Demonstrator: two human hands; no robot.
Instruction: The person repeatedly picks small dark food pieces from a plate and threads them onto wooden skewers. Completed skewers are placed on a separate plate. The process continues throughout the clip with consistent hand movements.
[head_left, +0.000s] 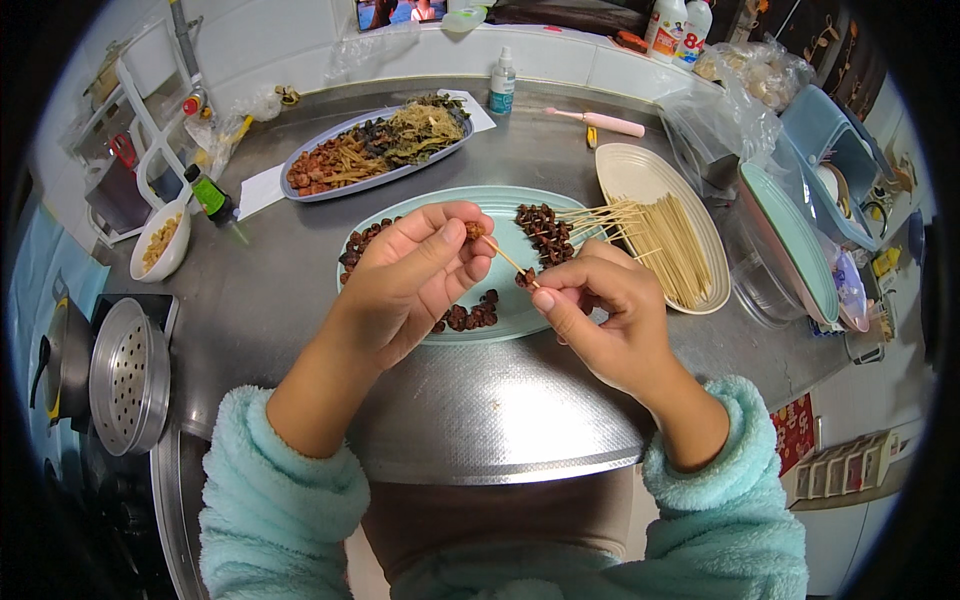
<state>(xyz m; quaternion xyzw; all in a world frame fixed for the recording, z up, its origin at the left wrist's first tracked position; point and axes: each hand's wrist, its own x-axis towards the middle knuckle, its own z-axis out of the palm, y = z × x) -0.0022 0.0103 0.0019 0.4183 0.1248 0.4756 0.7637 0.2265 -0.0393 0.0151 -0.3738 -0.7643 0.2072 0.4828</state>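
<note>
Between thumb and fingers, my left hand (420, 277) pinches a brown food piece (474, 230) at the upper tip of a thin bamboo skewer (504, 255). Lower on that stick, my right hand (611, 315) grips it just by a dark reddish-brown piece (526, 277) threaded on it. Both hands are above a pale green oval plate (517, 300). Loose dark pieces (472, 313) lie at its front and left, partly hidden by my left hand. Filled skewers (546, 232) rest at its right, their bare ends over a cream oval dish (716, 281) of bare bamboo skewers (671, 251).
Behind stands a long platter (300, 196) of sorted dried foods. To the left are a white bowl (139, 262), a green-labelled bottle (210, 196) and a perforated metal steamer (127, 379). A spray bottle (502, 82) and pink electric toothbrush (611, 124) are at the back.
</note>
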